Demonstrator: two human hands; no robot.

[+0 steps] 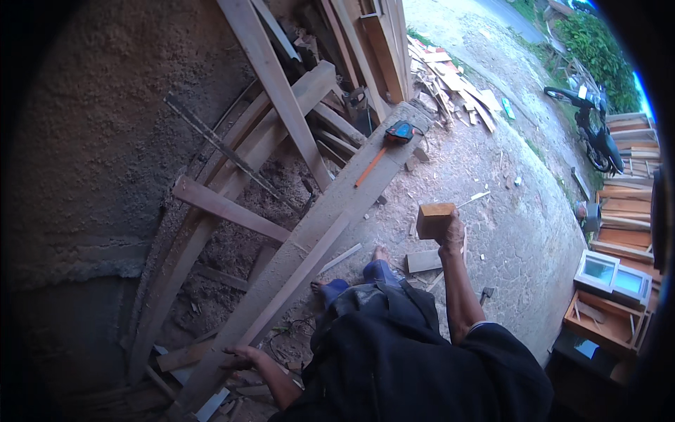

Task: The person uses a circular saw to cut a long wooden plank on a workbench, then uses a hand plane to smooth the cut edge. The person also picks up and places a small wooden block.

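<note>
My right hand (452, 238) is closed around a short, thick wooden block (433, 226), held up over the ground on the right. My left hand (242, 357) has its fingers stretched out at the near part of a long beam (320, 224); whether it touches the wood I cannot tell. Along the beam's right side lies a thinner wooden strip (299, 276), ending close to the left hand. A black and blue tape measure (399, 132) sits on the beam's far end. Just nearer than it rests an orange pencil (370, 167).
Left of the beam, timber frame pieces (235, 207) lean near a rough wall (133, 126). Offcuts (453, 84) are heaped at the far end. A hammer (486, 295) and a board (423, 261) lie on the ground. Drawers (605, 316) and a motorcycle (594, 130) stand right.
</note>
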